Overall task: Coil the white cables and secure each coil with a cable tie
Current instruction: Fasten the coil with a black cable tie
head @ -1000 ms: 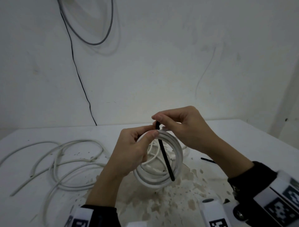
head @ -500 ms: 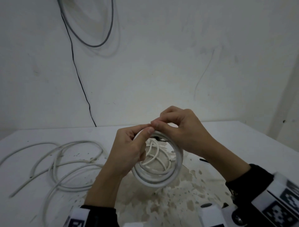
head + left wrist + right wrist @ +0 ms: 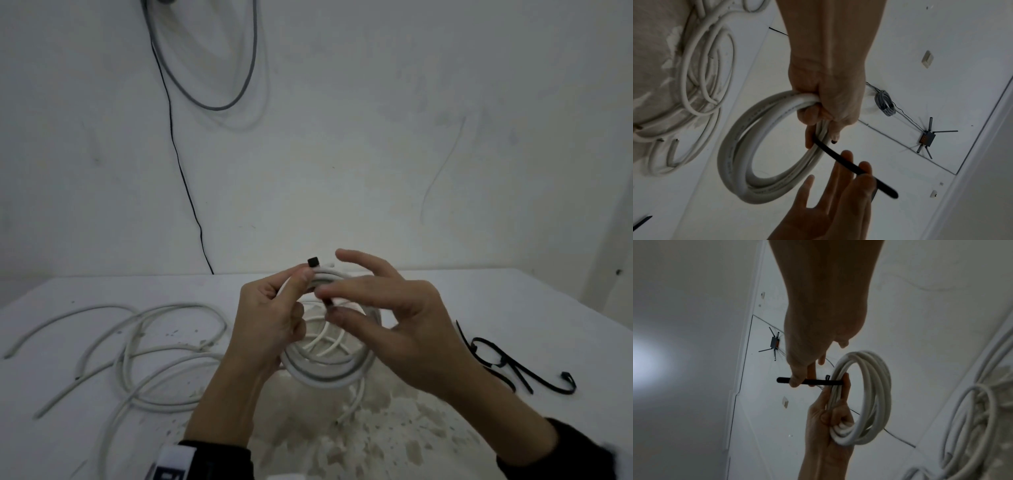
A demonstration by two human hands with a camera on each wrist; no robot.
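Observation:
My left hand [image 3: 297, 286] grips the top of a white cable coil [image 3: 329, 375] held upright above the table. A black cable tie [image 3: 312, 263] wraps over the bundle beside my left thumb, and its square head sticks up above the strands. My right hand [image 3: 327, 305] pinches the tie's tail between thumb and forefinger, with the other fingers spread. In the left wrist view the tie [image 3: 849, 164] runs from the coil [image 3: 740, 162] out through my right fingertips [image 3: 865, 172]. In the right wrist view the tail [image 3: 818, 381] points away from the coil [image 3: 869, 394].
Loose white cables [image 3: 137, 342] sprawl over the left of the white table [image 3: 513, 308]. Several spare black ties [image 3: 496, 356] lie at the right. The tabletop below the coil is chipped. A grey cable loop [image 3: 212, 85] and a thin black wire [image 3: 181, 171] hang on the wall behind.
The tie hung straight down across the coil a second ago. It now bends around the top strands, and my right hand has shifted from its upper end to pinch its tail.

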